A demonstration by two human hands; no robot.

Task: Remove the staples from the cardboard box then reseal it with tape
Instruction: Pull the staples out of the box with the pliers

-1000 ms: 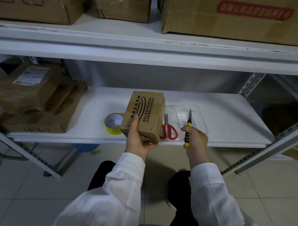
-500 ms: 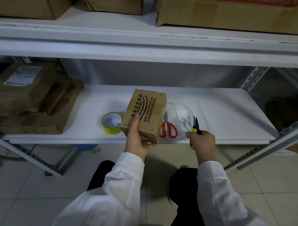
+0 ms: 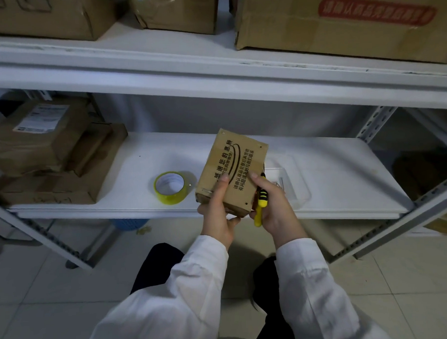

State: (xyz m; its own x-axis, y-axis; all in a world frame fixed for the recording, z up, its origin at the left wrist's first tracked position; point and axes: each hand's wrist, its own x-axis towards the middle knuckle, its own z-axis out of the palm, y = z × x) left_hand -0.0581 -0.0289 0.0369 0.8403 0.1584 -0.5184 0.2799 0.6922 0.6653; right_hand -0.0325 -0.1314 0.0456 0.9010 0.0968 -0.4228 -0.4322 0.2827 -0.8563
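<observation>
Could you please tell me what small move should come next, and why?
Probably bring the pliers to the staple showing at the lower-left edge of the box: the left hand holds the box, the right hand grips the pliers beside it.

The shelf point(image 3: 345, 169) has open surface on its right half, from the clear tray point(image 3: 299, 189) out to the slotted upright point(image 3: 375, 123), and along the far edge behind the cardboard box point(image 3: 232, 166). Stacked parcels point(image 3: 45, 151) block the left end. A tape roll point(image 3: 170, 188) lies just left of the box, with bare shelf between roll and parcels. The upper shelf point(image 3: 213, 77) caps the headroom. At the near edge the box fills the middle, held by the left hand point(image 3: 216, 215) and touched by the right hand point(image 3: 273, 210), which grips yellow-handled pliers point(image 3: 260, 206).
</observation>
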